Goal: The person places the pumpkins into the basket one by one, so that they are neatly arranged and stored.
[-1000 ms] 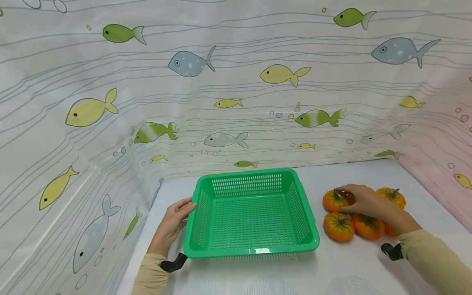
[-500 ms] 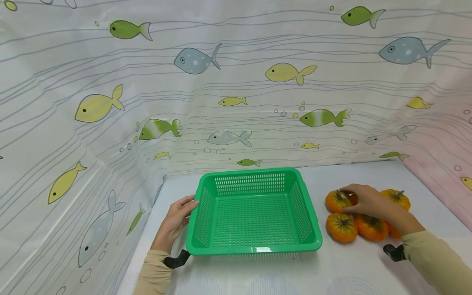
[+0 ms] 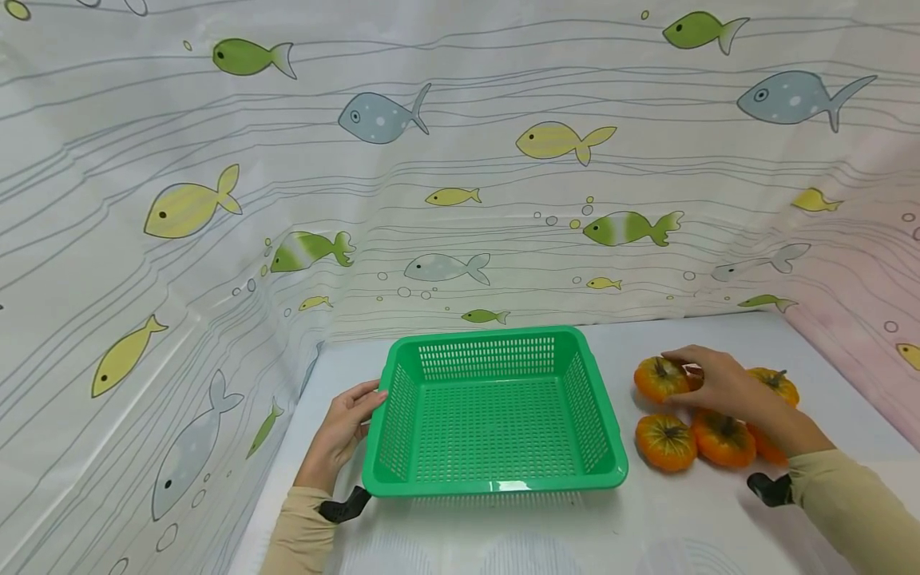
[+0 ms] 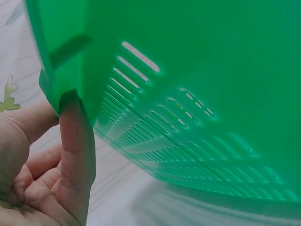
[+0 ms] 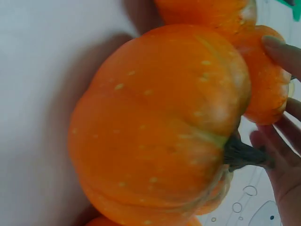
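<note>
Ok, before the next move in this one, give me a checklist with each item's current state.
1. Steadying grip: ok. The left hand pinches the green basket at its left edge.
2. Picking grip: ok. The right hand has fingers and thumb about the held pumpkin.
3. Held pumpkin separated from the nearer pumpkin: ok; the head view shows a gap.
4. Held pumpkin fully off the table: cannot tell; the shadow hints at a lift, but its underside is hidden.
5. Room in the basket: ok; nothing lies inside.
6. Held pumpkin over the basket: not ok; it is outside, beyond the right rim.
</note>
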Demonstrator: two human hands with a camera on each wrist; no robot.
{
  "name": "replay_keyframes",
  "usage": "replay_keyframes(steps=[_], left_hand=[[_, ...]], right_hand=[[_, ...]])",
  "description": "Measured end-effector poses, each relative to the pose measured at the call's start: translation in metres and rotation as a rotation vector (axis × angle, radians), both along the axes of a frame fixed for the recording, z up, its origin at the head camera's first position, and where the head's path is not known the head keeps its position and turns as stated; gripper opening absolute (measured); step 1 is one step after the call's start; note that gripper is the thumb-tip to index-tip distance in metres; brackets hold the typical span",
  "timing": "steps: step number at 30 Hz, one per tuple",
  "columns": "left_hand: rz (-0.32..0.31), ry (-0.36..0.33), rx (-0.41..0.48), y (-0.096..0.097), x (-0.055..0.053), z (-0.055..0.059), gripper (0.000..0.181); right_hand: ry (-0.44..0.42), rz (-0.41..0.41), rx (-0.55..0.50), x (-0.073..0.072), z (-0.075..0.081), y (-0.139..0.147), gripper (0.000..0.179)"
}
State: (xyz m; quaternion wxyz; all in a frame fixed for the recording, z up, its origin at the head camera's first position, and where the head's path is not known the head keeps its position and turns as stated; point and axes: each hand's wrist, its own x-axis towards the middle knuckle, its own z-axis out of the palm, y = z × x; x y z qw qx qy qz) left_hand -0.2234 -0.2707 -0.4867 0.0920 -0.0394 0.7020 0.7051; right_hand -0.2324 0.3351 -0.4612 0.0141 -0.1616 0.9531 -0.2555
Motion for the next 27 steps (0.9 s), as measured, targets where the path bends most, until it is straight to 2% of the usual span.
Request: replay_keyframes(steps=[10, 18, 27], left_hand=[[0.0, -0.004, 0.014, -0.001, -0.001, -0.001, 0.056], [0.0, -0.002, 0.014, -0.001, 0.0, 0.0, 0.057], [0.006, -0.002, 0.007, 0.0, -0.001, 0.0, 0.057]], right_hand=[[-0.004, -0.003, -0.046, 0.0, 0.01, -0.002, 0.083], [-0.038, -0.01, -0.063, -0.002, 0.026, -0.011, 0.086], [-0.021, 0.029, -0.078, -0.006, 0.045, -0.03, 0.084]])
